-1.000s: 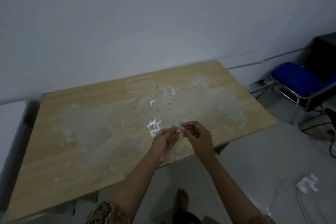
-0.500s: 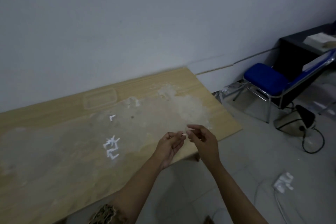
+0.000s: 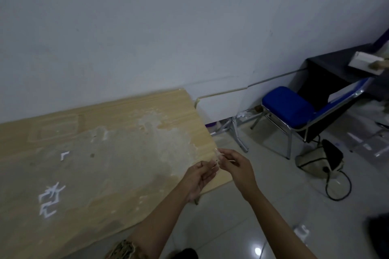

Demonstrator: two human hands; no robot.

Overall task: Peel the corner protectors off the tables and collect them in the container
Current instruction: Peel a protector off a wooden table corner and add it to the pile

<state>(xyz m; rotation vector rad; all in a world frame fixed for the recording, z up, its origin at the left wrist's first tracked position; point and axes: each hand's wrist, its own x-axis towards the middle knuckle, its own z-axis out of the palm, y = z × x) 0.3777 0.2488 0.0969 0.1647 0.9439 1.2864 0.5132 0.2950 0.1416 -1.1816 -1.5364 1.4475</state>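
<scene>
Both my hands meet over the right end of the wooden table. My left hand and my right hand each pinch a small clear corner protector held between them. A clear shallow container lies flat near the table's back edge. Several white L-shaped pieces lie in a small heap at the left. One more white piece lies alone behind them.
A blue chair with metal legs stands to the right on the tiled floor. A beige bag with a black cable lies beside it. A dark desk stands in the far right corner. The table carries a wide whitish stain.
The view has swung right, so the table and its white pieces slid left and the chair and desk came further into view. Both hands stay together, pinching the protector.
</scene>
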